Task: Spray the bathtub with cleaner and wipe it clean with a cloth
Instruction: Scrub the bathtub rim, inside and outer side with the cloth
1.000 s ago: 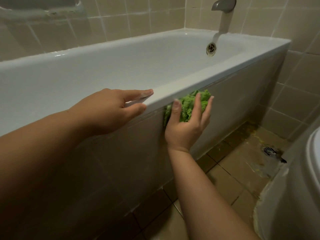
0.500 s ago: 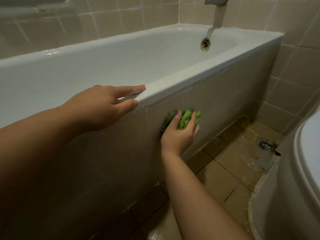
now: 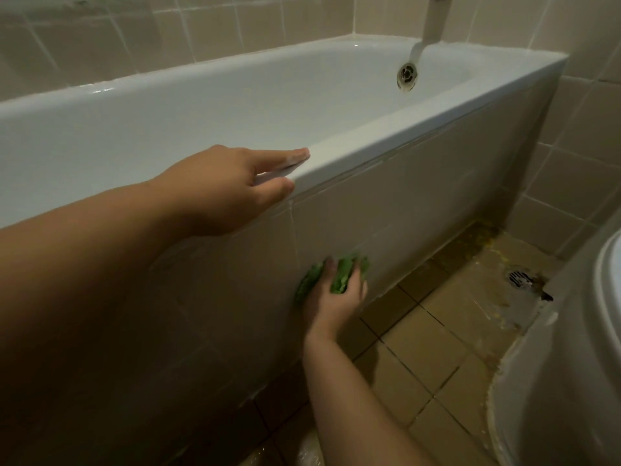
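Observation:
The white bathtub (image 3: 386, 132) runs from the lower left to the upper right, with a tiled front panel (image 3: 420, 196) below its rim. My left hand (image 3: 228, 183) rests on the near rim, fingers straight along the top and thumb under the edge. My right hand (image 3: 332, 297) presses a crumpled green cloth (image 3: 339, 277) against the lower part of the front panel, fingers spread and curled over it. The cloth shows between and beside my fingers. No spray bottle is in view.
A round overflow fitting (image 3: 407, 75) and a spout pipe (image 3: 433, 25) sit at the tub's far end. A floor drain (image 3: 519, 279) lies in the stained tiled floor at the right. A white toilet (image 3: 571, 364) stands at the right edge. Tiled walls surround the tub.
My right hand has wiped the green cloth down the front panel, from just under the rim to low near the floor. My left hand has stayed on the rim.

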